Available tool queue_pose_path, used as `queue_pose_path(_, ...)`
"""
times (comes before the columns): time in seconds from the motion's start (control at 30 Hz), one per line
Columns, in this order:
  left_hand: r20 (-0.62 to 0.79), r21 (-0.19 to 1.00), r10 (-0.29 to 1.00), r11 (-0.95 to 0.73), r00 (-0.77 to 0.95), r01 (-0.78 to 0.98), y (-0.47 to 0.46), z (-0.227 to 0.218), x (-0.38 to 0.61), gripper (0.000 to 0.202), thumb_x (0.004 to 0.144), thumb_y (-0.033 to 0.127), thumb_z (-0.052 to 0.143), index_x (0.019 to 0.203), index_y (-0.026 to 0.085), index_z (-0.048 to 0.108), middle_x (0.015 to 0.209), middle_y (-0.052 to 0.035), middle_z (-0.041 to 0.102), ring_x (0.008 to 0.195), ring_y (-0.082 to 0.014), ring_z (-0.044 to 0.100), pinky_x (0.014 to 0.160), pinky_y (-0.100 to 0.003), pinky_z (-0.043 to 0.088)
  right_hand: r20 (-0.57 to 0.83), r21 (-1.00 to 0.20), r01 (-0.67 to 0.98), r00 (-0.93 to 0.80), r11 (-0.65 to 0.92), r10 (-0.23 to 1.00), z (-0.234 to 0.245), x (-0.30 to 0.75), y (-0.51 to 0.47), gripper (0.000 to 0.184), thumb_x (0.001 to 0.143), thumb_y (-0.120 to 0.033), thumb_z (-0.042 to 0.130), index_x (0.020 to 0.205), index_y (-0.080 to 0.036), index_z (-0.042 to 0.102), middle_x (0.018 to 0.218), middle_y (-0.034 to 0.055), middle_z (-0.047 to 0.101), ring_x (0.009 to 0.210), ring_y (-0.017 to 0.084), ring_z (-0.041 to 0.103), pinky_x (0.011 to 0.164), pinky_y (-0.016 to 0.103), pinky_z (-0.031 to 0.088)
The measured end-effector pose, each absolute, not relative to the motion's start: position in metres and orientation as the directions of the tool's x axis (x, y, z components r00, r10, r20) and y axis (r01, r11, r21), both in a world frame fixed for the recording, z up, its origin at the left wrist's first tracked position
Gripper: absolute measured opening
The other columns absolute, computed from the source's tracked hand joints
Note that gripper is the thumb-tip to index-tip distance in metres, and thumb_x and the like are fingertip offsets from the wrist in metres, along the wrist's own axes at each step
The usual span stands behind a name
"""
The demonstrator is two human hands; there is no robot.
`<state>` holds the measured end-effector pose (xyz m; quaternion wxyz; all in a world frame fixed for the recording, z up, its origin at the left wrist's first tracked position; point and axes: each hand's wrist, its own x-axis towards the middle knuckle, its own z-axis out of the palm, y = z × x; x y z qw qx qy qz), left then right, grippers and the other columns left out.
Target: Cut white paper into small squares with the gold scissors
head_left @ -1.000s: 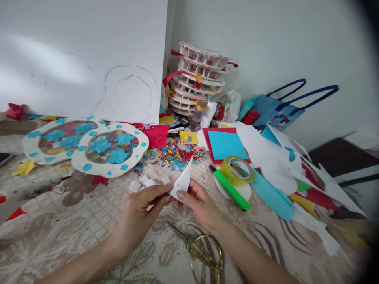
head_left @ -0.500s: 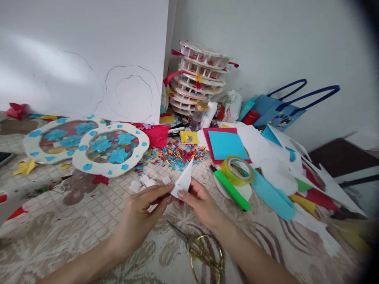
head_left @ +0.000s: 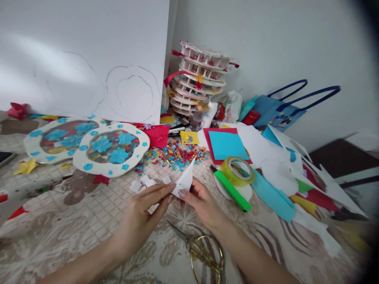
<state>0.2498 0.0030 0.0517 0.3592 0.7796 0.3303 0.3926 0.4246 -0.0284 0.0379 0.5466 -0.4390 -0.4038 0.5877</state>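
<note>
A small folded piece of white paper (head_left: 185, 179), pointed at the top, is held between my two hands above the table. My right hand (head_left: 204, 201) pinches it from the right, thumb across its lower front. From the left, my left hand (head_left: 148, 205) grips the lower left corner between thumb and fingers. Scissors with gold handles (head_left: 205, 256) lie just below the hands, blades pointing up and left. Several small white foam squares (head_left: 145, 181) sit behind my left hand. The fingers behind the paper are partly hidden.
Two white rings with blue paper flowers (head_left: 111, 150) lie left, before a white board (head_left: 89, 59). Confetti (head_left: 174, 154) is heaped beyond the hands. At right are yellow tape (head_left: 237, 171), a green cutter (head_left: 232, 191) and blue paper (head_left: 227, 145). A tiered model (head_left: 201, 79) stands behind.
The folded white paper has shifted very slightly right with the fingers around it. Both hands keep their hold, and everything else stays in place.
</note>
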Motion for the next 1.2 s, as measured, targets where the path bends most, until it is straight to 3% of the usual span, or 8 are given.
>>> queue_pose_path(0.13, 0.434, 0.774, 0.768, -0.585, 0.47, 0.241, 0.002, 0.05, 0.25, 0.032, 0.084, 0.012, 0.058, 0.111, 0.025, 0.066, 0.105, -0.0062, 0.069, 0.092, -0.0167, 0.065, 0.081, -0.024, 0.051, -0.087, -0.948, -0.305, -0.015, -0.087, 0.996, 0.039, 0.422, -0.03, 0.021, 0.078, -0.027, 0.069, 0.097, -0.02, 0.063, 0.083, -0.0002, 0.064, 0.072, 0.011, 0.054, 0.058, 0.019, 0.043)
queue_pose_path(0.47, 0.415, 0.785, 0.773, -0.571, 0.48, 0.241, 0.006, 0.047, 0.25, 0.032, 0.085, 0.012, 0.056, 0.112, 0.027, 0.066, 0.107, -0.0059, 0.067, 0.093, -0.0182, 0.064, 0.08, -0.026, 0.05, -0.07, -0.951, -0.3, -0.024, -0.074, 0.997, 0.035, 0.422, -0.028, 0.02, 0.08, -0.026, 0.068, 0.098, -0.02, 0.063, 0.083, -0.0007, 0.064, 0.071, 0.01, 0.053, 0.059, 0.019, 0.042)
queue_pose_path(0.77, 0.048, 0.994, 0.863, -0.09, 0.503, 0.061, 0.009, 0.055, 0.251, 0.02, 0.086, 0.028, 0.055, 0.103, 0.022, 0.065, 0.094, -0.0048, 0.069, 0.082, -0.0187, 0.066, 0.073, -0.028, 0.053, -0.089, -0.941, -0.327, -0.025, -0.092, 0.996, 0.037, 0.424, -0.028, 0.021, 0.078, -0.025, 0.069, 0.098, -0.02, 0.063, 0.083, -0.0005, 0.065, 0.071, 0.011, 0.055, 0.059, 0.02, 0.042)
queue_pose_path(1.2, -0.007, 1.0, 0.827, -0.009, 0.562, 0.026, 0.017, 0.057, 0.249, 0.012, 0.078, 0.027, 0.065, 0.085, 0.017, 0.067, 0.077, -0.0048, 0.069, 0.068, -0.0171, 0.061, 0.061, -0.026, 0.048, -0.083, -0.973, -0.209, -0.085, -0.099, 0.993, 0.045, 0.421, -0.033, 0.019, 0.079, -0.03, 0.068, 0.09, -0.017, 0.06, 0.073, -0.0019, 0.057, 0.061, 0.009, 0.049, 0.053, 0.019, 0.041)
